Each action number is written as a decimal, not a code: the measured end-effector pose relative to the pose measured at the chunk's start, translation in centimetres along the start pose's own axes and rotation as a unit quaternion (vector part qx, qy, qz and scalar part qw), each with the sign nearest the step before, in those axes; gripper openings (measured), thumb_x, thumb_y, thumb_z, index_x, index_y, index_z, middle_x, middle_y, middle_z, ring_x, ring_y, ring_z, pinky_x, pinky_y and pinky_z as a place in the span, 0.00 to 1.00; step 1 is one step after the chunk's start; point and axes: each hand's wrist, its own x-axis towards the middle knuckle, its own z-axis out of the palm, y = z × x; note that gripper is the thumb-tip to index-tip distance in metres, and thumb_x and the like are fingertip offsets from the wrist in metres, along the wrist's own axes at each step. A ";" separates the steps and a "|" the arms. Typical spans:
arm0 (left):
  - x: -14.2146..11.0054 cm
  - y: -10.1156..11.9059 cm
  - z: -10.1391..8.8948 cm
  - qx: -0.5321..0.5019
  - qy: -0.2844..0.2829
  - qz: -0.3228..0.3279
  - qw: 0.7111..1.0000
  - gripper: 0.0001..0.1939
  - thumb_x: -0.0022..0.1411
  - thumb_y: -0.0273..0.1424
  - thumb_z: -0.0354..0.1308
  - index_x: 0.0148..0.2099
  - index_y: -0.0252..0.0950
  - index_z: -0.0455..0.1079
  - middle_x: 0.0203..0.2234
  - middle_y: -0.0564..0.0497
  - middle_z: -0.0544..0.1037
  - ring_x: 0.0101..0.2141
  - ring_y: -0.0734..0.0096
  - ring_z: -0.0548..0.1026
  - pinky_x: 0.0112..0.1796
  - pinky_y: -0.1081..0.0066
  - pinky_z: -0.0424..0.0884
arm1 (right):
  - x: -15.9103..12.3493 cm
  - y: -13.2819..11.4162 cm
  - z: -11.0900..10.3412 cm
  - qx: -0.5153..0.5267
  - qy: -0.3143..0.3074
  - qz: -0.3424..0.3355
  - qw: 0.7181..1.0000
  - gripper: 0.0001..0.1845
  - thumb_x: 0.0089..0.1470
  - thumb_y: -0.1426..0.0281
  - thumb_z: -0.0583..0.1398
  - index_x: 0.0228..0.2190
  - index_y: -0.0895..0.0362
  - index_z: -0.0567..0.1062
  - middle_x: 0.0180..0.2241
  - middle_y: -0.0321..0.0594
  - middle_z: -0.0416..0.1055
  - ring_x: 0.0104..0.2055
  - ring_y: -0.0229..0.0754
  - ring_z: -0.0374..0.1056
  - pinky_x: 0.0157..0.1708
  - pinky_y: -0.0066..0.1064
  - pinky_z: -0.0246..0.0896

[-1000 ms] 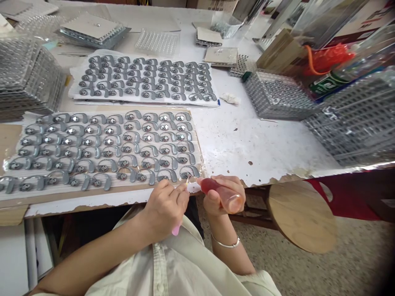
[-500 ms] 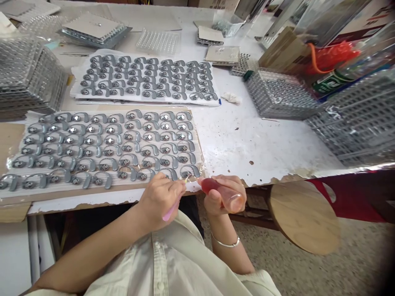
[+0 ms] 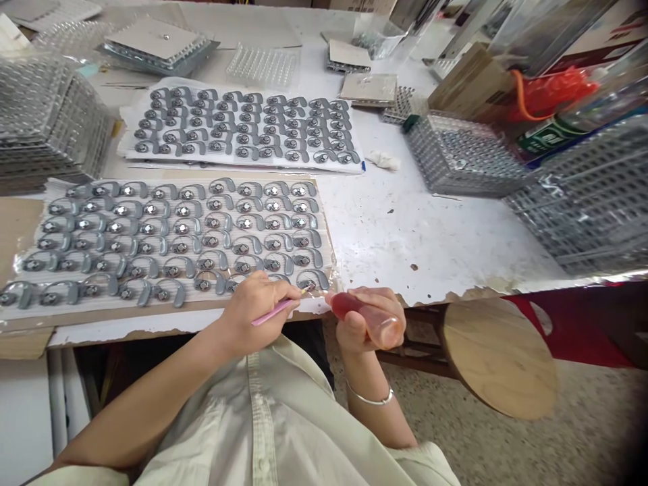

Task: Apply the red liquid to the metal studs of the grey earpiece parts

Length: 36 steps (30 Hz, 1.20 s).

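Observation:
My left hand (image 3: 257, 310) pinches a thin pink-handled tool (image 3: 276, 312) with a yellowish neck; its kind is not plain. The tool's fine tip reaches the grey hook-shaped piece (image 3: 312, 279) at the near right corner of the front sheet; whether it touches is too small to tell. My right hand (image 3: 372, 317) is wrapped round a translucent red squeeze bottle (image 3: 367, 320), its nozzle pointing left toward that same piece, a little apart from it. Rows of similar grey hooked pieces (image 3: 182, 229), each with a round metallic part, lie on the front sheet (image 3: 324, 250).
Behind, a second sheet holds more grey pieces (image 3: 243, 128). Stacked clear trays stand at the left (image 3: 55, 121) and right (image 3: 460, 152). A larger tray stack (image 3: 582, 196) and a green-labelled bottle (image 3: 547, 137) are farther right. Below the ragged table edge is a round wooden stool (image 3: 499, 358).
The pink tool has swung from steep to nearly flat, its handle end rising to the left. My left hand has rolled and shifted slightly left and up; the right hand with the bottle has barely moved.

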 end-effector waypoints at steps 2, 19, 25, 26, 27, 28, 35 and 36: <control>0.1 -0.1 -0.2 0.000 -0.009 -0.028 1.000 0.06 0.63 0.27 0.55 0.38 0.38 0.73 0.32 0.53 0.82 0.27 0.71 0.73 0.37 0.66 0.64 | 0.0 0.0 0.0 0.007 -0.002 0.002 1.000 0.14 0.56 0.60 0.63 0.33 0.59 0.71 0.26 0.37 0.68 0.25 0.39 0.64 0.21 0.32 0.63; 0.4 -0.8 -0.6 -0.023 -0.036 -0.101 0.994 0.06 0.62 0.28 0.58 0.39 0.39 0.76 0.31 0.53 0.81 0.31 0.69 0.75 0.35 0.70 0.67 | 0.2 0.0 0.0 0.033 -0.012 0.003 0.999 0.13 0.56 0.61 0.63 0.36 0.58 0.72 0.26 0.36 0.69 0.25 0.40 0.65 0.21 0.32 0.63; 0.4 -0.7 -0.7 -0.038 -0.035 -0.110 0.993 0.06 0.62 0.28 0.59 0.39 0.39 0.77 0.30 0.53 0.81 0.30 0.71 0.74 0.36 0.70 0.65 | 0.2 -0.1 0.0 0.039 -0.025 0.008 0.999 0.14 0.56 0.61 0.63 0.36 0.58 0.72 0.26 0.38 0.70 0.26 0.41 0.66 0.22 0.33 0.64; 0.4 -0.7 -0.7 -0.039 -0.034 -0.112 0.992 0.05 0.62 0.29 0.59 0.39 0.39 0.77 0.30 0.53 0.81 0.31 0.71 0.74 0.36 0.70 0.65 | 0.2 -0.2 0.0 0.041 -0.028 0.011 0.999 0.14 0.56 0.60 0.63 0.36 0.58 0.72 0.26 0.38 0.70 0.26 0.41 0.66 0.22 0.33 0.64; 0.4 -0.8 -0.7 -0.039 -0.033 -0.113 0.992 0.05 0.62 0.29 0.59 0.39 0.39 0.77 0.31 0.53 0.81 0.31 0.70 0.74 0.36 0.70 0.65 | 0.3 -0.2 0.0 0.043 -0.031 0.017 0.998 0.14 0.56 0.60 0.63 0.35 0.58 0.72 0.26 0.38 0.70 0.26 0.41 0.66 0.22 0.33 0.65; 0.4 -0.8 -0.7 -0.040 -0.034 -0.115 0.992 0.05 0.62 0.29 0.59 0.39 0.39 0.77 0.31 0.53 0.81 0.31 0.70 0.74 0.36 0.70 0.66 | 0.3 -0.3 0.0 0.045 -0.032 0.022 0.998 0.14 0.56 0.60 0.63 0.35 0.58 0.72 0.26 0.38 0.70 0.26 0.41 0.66 0.22 0.33 0.65; 0.4 -0.9 -0.7 -0.028 -0.035 -0.119 0.992 0.06 0.62 0.29 0.59 0.39 0.40 0.77 0.29 0.54 0.80 0.30 0.71 0.74 0.34 0.71 0.66 | 0.3 -0.2 -0.1 0.058 -0.043 0.035 0.997 0.14 0.55 0.60 0.64 0.35 0.58 0.72 0.26 0.38 0.70 0.27 0.41 0.66 0.22 0.33 0.65; 0.4 -0.9 -0.7 -0.027 -0.033 -0.117 0.992 0.06 0.62 0.29 0.59 0.39 0.40 0.77 0.29 0.54 0.80 0.30 0.71 0.74 0.34 0.71 0.66 | 0.2 -0.1 -0.1 0.058 -0.036 0.032 0.997 0.14 0.55 0.60 0.64 0.35 0.58 0.72 0.26 0.38 0.70 0.26 0.41 0.66 0.22 0.33 0.65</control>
